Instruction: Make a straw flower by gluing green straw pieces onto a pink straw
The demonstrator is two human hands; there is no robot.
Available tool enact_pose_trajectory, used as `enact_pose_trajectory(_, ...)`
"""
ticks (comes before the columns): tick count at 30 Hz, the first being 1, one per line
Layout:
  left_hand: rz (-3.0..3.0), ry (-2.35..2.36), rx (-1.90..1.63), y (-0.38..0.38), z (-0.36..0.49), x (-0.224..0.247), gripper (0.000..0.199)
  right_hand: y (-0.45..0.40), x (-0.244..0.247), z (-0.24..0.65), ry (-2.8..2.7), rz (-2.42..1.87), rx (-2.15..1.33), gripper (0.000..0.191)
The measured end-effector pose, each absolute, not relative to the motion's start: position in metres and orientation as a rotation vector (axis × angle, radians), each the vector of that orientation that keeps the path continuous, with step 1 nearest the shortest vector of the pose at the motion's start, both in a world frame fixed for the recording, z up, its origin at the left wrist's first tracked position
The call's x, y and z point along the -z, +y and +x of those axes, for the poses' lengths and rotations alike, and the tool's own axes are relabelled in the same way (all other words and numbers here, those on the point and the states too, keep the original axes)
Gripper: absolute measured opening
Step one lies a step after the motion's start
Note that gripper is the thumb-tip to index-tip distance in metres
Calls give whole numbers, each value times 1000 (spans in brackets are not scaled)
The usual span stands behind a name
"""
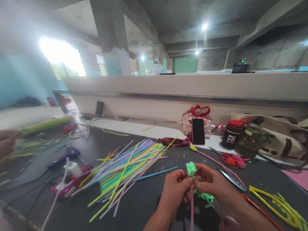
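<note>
Both hands meet low in the view, right of centre. My left hand (175,188) is closed with its fingertips pinched at the base of a bright green fuzzy piece (191,168). From the other side, my right hand (211,180) also pinches that base. A pink stem (192,212) hangs down from between the fingers. More green fuzzy material (205,197) shows below my right hand. Left of my hands lies a spread pile of coloured pipe cleaners (129,171). Large scissors (233,180) lie just right of my right hand.
A phone (198,131) leans upright behind, beside a dark bottle (231,134) and a glass jar (249,141). Red-handled scissors (229,160) and yellow pipe cleaners (275,205) are at right. A glue gun (63,157) and power strip (71,180) sit left; another person's blurred hand (0,147) is far left.
</note>
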State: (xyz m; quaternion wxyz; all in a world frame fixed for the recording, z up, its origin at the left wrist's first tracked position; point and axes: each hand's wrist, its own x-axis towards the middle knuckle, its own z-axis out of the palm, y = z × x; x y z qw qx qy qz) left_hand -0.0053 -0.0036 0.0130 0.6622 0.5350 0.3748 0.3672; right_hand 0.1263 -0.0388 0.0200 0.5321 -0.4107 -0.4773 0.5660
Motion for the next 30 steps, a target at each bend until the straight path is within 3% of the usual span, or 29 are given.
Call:
enact_pose_trajectory(14,840,649,-817,2,-13,-14,28,-38,-15,127,-1227,-1221,-1292,25)
enact_pose_trajectory(30,960,748,-958,0,-11,-15,28,-49,-12,105,-1352,-1244,-1365,16)
